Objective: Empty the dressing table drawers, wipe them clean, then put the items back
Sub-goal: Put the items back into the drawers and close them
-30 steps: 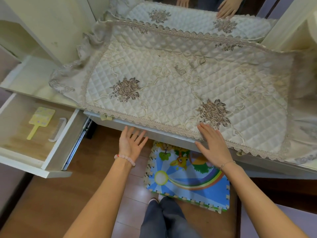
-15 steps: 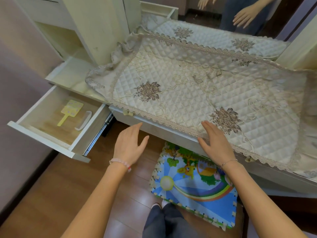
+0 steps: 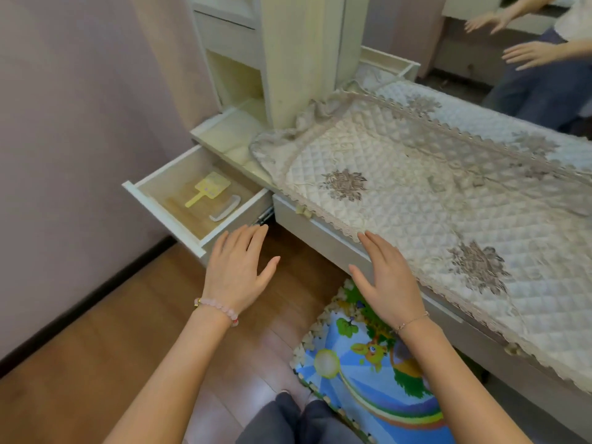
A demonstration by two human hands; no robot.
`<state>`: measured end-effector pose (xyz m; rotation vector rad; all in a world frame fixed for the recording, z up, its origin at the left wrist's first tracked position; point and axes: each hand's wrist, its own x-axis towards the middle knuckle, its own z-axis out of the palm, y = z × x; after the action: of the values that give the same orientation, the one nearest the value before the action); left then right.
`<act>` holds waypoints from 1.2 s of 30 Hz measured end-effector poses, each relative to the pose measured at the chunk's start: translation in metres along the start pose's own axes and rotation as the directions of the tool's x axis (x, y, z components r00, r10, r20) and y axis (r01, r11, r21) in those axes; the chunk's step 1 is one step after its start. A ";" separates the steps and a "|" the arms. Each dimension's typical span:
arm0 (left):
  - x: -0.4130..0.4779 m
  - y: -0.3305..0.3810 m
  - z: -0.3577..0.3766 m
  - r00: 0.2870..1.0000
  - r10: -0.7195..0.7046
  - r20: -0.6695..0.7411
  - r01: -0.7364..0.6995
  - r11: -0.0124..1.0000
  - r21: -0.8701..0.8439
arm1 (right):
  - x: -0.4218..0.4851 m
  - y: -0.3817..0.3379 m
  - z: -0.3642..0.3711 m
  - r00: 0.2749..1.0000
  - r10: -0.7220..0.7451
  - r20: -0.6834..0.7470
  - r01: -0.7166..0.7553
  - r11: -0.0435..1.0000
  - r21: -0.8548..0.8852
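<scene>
drawer (image 3: 205, 200) pulled out at dressing table's left end | yellow hand mirror (image 3: 208, 190) mid-floor, white comb (image 3: 225, 212), probably, along right wall, long axes running front-to-back | left hand (image 3: 238, 270) fingers spread, empty, at drawer's front-right corner, nearer; items lie up-left of it | right hand (image 3: 386, 280) fingers apart, empty, by quilted cover (image 3: 416, 200) front edge

Plain pinkish wall (image 3: 70, 129) filling the left of the frame, edged at the bottom by a dark skirting board (image 3: 80, 302). Brown wooden floor (image 3: 105, 357) across the lower left. Bright cartoon foam mat (image 3: 378, 379) at lower centre. Cream shelf unit (image 3: 288, 59) standing at top centre, mirror (image 3: 480, 43) at upper right. Soft, even light, no hard shadows.
</scene>
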<state>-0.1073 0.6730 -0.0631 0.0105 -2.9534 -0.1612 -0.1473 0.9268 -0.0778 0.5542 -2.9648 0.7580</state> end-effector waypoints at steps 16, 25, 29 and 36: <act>-0.018 -0.156 -0.023 0.992 -0.095 -0.089 0.099 0.994 0.051 | 0.069 -0.146 0.073 0.990 -0.103 0.094 0.107 0.994 -0.031; 0.018 -0.276 -0.036 0.994 0.053 -0.097 -0.049 0.998 0.045 | 0.109 -0.236 0.125 0.999 0.011 -0.034 -0.012 1.000 -0.023; 0.037 -0.309 -0.037 0.989 0.105 -0.108 -0.102 0.994 0.030 | 0.121 -0.259 0.143 0.996 0.076 -0.044 -0.077 0.997 -0.017; 0.078 -0.339 -0.023 0.982 0.163 -0.091 -0.164 0.987 -0.003 | 0.155 -0.272 0.161 0.990 0.127 -0.058 -0.129 0.991 -0.039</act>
<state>-0.1808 0.3319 -0.0633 -0.2193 -2.8464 -0.1485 -0.1885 0.5774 -0.0763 0.3371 -2.9802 0.7053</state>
